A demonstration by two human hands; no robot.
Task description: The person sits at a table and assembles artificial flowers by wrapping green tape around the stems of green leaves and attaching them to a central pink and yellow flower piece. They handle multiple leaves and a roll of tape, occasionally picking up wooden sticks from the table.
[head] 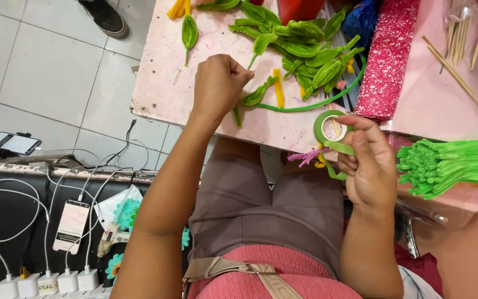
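My left hand (219,83) is closed over the pink table (161,83), pinching the stem of a green fuzzy-wire leaf (256,95). A heap of similar green leaves (305,47) lies just beyond it. My right hand (366,160) holds a roll of green floral tape (327,128) near the table's front edge, together with a small flower of purple fuzzy wire with a yellow bit (310,156). A strip of tape hangs down from the roll.
A bundle of green fuzzy wires (449,166) lies at the right, wooden sticks (452,72) and a pink glitter sheet (388,55) behind it. On the left are phones (72,224), white chargers and cables (45,279), a glue gun (112,238), and another person's shoe (105,16).
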